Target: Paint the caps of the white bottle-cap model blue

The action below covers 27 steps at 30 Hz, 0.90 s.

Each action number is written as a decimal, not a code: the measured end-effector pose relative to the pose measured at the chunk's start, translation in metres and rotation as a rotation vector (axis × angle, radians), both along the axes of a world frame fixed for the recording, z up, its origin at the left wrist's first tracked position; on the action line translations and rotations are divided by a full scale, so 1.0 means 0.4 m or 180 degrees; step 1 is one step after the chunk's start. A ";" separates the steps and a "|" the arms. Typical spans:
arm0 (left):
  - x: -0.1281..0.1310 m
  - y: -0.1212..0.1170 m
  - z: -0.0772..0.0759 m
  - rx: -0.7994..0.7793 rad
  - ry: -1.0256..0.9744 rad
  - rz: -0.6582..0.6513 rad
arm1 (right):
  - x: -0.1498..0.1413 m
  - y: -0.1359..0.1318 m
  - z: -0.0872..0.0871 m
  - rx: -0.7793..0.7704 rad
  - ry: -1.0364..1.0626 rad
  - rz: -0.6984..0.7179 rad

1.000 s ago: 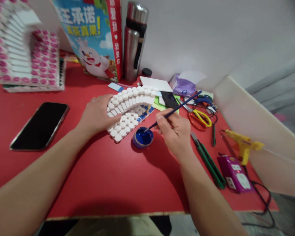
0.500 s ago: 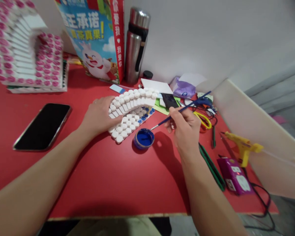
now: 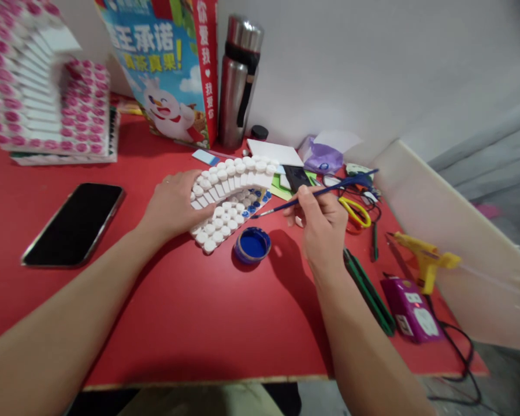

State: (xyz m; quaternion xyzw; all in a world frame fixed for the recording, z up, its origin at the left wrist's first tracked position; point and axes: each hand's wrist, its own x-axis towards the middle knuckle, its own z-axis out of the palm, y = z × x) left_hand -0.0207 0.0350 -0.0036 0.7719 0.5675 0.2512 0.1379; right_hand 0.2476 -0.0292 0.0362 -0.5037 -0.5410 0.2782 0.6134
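Note:
A white curved model (image 3: 225,222) rests on the red table, its base and arch covered in round white discs, some of those at the right end painted blue. My left hand (image 3: 173,202) grips the model's left end, fingers behind and thumb in front. Between the thumb and fingers of my right hand (image 3: 323,222) is a thin blue paintbrush (image 3: 286,205). Its dark bristles are close to the blue discs; whether they touch cannot be made out. Just in front of the model stands a small open jar of blue paint (image 3: 252,245).
A black phone (image 3: 75,224) lies at left, below a pink-and-white model (image 3: 47,110). Behind are a printed bag (image 3: 169,75) and a steel flask (image 3: 239,84). To the right lie yellow scissors (image 3: 356,212), a yellow glue gun (image 3: 425,257) and a purple box (image 3: 411,309) with a cable.
The paintbrush tip has lifted out of the paint jar and moved up and left to the discs, its bristles now dark with paint. My left hand keeps its hold.

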 end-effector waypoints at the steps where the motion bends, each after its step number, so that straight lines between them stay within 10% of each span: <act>1: 0.000 0.000 0.000 -0.0003 0.0009 0.0012 | -0.003 0.002 -0.002 0.0054 -0.0051 -0.0033; 27: 0.004 0.000 -0.001 0.0100 0.0033 0.0029 | -0.037 0.010 -0.034 0.0284 -0.1377 0.0014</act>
